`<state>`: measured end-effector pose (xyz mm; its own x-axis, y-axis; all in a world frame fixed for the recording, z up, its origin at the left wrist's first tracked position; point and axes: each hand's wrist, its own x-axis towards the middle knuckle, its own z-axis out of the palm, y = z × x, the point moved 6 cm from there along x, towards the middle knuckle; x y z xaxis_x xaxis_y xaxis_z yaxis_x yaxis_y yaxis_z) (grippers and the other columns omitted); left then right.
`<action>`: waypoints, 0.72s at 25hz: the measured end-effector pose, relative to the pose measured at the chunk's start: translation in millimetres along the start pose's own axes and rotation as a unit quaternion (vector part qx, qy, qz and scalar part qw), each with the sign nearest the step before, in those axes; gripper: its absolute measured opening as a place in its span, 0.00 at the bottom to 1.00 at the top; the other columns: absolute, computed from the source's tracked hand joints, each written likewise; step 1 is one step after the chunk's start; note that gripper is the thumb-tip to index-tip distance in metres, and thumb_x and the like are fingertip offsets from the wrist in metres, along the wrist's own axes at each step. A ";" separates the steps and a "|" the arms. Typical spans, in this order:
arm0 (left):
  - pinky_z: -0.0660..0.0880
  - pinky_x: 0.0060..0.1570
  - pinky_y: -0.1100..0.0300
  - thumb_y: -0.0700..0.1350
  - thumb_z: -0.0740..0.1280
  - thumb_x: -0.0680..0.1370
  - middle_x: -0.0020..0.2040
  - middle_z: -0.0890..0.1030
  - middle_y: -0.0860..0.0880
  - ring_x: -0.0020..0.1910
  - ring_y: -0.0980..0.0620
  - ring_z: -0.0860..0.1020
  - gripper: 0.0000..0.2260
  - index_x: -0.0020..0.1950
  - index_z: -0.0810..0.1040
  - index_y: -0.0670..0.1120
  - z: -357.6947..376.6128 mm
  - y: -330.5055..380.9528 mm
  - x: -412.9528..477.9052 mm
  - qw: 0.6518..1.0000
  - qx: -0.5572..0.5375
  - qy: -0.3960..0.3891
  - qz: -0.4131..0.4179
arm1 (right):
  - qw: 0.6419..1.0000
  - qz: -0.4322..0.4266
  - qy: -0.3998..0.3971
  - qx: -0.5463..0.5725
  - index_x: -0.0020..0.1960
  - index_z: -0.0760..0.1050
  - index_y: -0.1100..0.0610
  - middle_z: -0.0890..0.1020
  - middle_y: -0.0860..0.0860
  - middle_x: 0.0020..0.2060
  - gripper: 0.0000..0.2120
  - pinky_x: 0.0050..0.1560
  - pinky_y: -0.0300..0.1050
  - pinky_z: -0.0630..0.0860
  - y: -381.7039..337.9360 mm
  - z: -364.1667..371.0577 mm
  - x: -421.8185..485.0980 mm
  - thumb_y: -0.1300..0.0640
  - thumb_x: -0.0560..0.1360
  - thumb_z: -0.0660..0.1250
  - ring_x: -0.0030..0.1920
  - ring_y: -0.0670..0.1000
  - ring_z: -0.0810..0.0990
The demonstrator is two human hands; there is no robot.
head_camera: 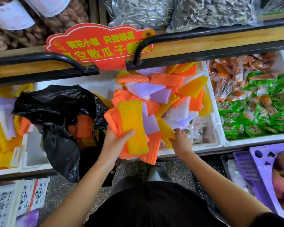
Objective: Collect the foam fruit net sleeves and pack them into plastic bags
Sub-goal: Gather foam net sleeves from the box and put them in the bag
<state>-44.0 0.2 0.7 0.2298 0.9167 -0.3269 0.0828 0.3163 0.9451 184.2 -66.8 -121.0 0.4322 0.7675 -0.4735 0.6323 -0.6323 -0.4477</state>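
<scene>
A shop, by its stock a snack and dry-goods store. A red shaped sign with yellow Chinese characters naming loose melon seeds stands at the front edge of a wooden shelf, where clear vacuum bags of seeds lie. Below, white foam bins sit side by side — one heaped with green and orange snack packets, another with foam net sleeves. At the lower right corner, apples rest in a purple fruit tray.
</scene>
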 end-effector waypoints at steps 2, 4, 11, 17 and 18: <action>0.76 0.53 0.61 0.35 0.73 0.71 0.57 0.80 0.51 0.54 0.57 0.80 0.24 0.63 0.71 0.50 -4.5 -1.5 -0.8 1.000 -0.002 -0.002 -0.005 | 0.998 0.024 0.004 0.049 0.64 0.69 0.63 0.75 0.60 0.58 0.16 0.48 0.49 0.68 0.6 -6.7 4.3 0.62 0.76 0.63 0.58 0.61 0.75; 0.76 0.54 0.59 0.39 0.73 0.69 0.58 0.80 0.51 0.55 0.55 0.80 0.24 0.62 0.71 0.51 -6.6 -0.5 -0.3 1.000 -0.001 -0.010 -0.001 | 0.995 0.031 0.033 0.091 0.59 0.73 0.64 0.79 0.62 0.51 0.13 0.43 0.47 0.67 5.5 -25.6 3.2 0.63 0.76 0.61 0.53 0.62 0.78; 0.76 0.54 0.58 0.33 0.68 0.74 0.55 0.81 0.53 0.54 0.56 0.80 0.19 0.59 0.73 0.53 -8.8 3.7 2.7 1.000 -0.017 -0.019 0.009 | 0.925 0.117 0.016 0.361 0.61 0.69 0.67 0.78 0.57 0.46 0.15 0.45 0.49 0.78 37.6 -13.1 -52.9 0.62 0.77 0.64 0.39 0.51 0.79; 0.75 0.55 0.56 0.41 0.74 0.68 0.60 0.79 0.48 0.57 0.53 0.79 0.29 0.67 0.69 0.47 -18.7 -1.0 -0.4 0.999 -0.024 -0.029 -0.013 | 0.941 0.169 -0.107 0.271 0.64 0.64 0.67 0.76 0.58 0.57 0.27 0.57 0.56 0.75 12.9 95.0 -53.6 0.53 0.74 0.69 0.56 0.58 0.77; 0.75 0.54 0.57 0.40 0.74 0.69 0.59 0.80 0.48 0.57 0.53 0.79 0.27 0.66 0.70 0.48 -21.6 0.3 -1.5 0.999 -0.023 -0.029 -0.011 | 0.941 0.171 -0.112 0.268 0.65 0.65 0.68 0.77 0.59 0.58 0.29 0.59 0.56 0.74 10.8 106.1 -49.6 0.50 0.74 0.69 0.58 0.58 0.77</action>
<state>-65.3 4.1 1.6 0.2842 0.8939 -0.3466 0.0451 0.3486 0.9362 101.3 -122.9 -182.9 0.3668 0.5056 -0.7809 0.0395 -0.8471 -0.5299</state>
